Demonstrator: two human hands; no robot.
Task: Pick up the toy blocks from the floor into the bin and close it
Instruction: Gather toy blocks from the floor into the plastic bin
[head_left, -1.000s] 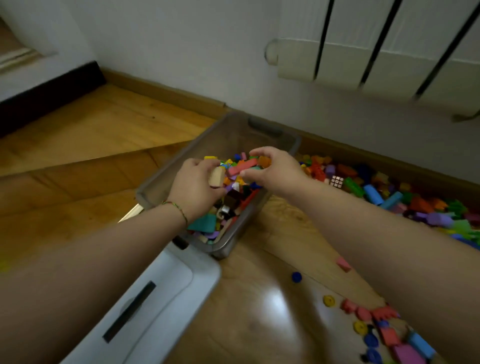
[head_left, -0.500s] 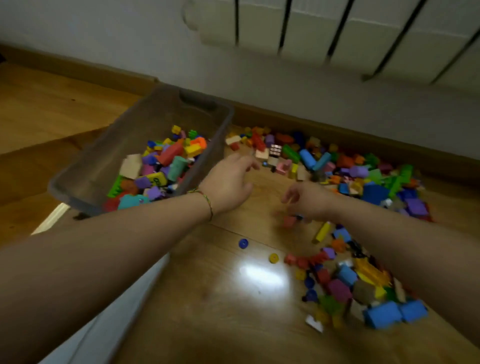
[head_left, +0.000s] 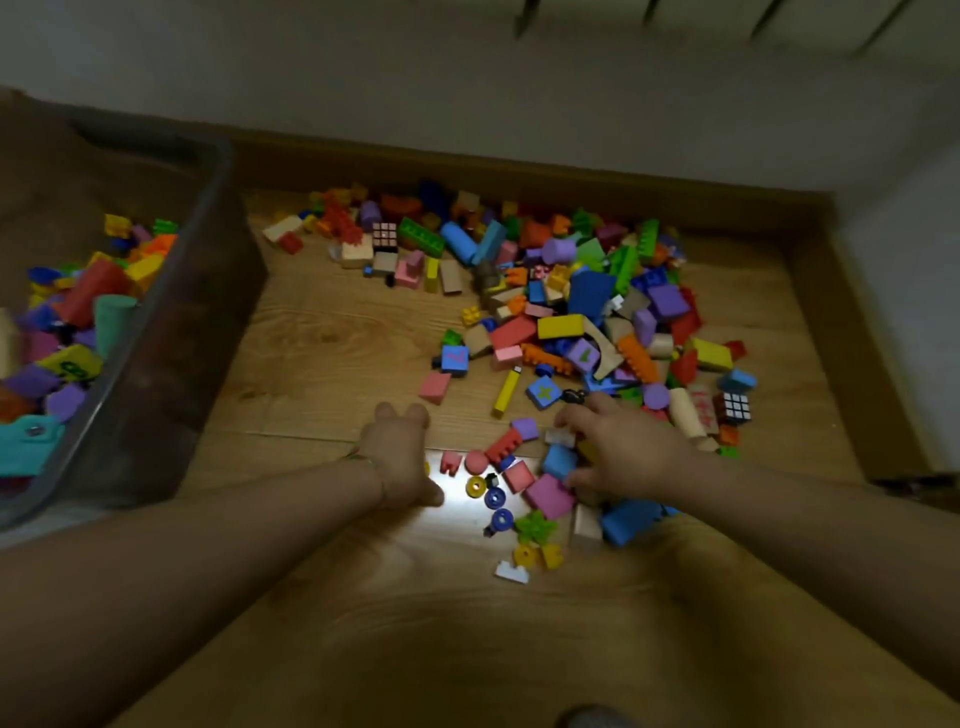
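Many coloured toy blocks (head_left: 560, 326) lie scattered on the wooden floor (head_left: 322, 338) along the wall. At the left stands the clear grey bin (head_left: 176, 364), open, with several blocks (head_left: 91, 291) inside. My left hand (head_left: 397, 457) rests on the floor just left of a small group of red and blue pieces (head_left: 491, 496), holding nothing. My right hand (head_left: 623, 449) lies with spread fingers over blocks at the near edge of the pile, covering a blue block (head_left: 560, 461). Whether it grips any of them is hidden.
A wooden skirting board (head_left: 519, 166) and white wall close off the far side and the right, forming a corner. Two small puzzle cubes (head_left: 735, 408) lie among the blocks. A strip of the pale lid (head_left: 47, 525) shows below the bin.
Both hands left the bin and moved right and down to the blocks on the floor. The view swung right, so the bin now sits at the left edge.
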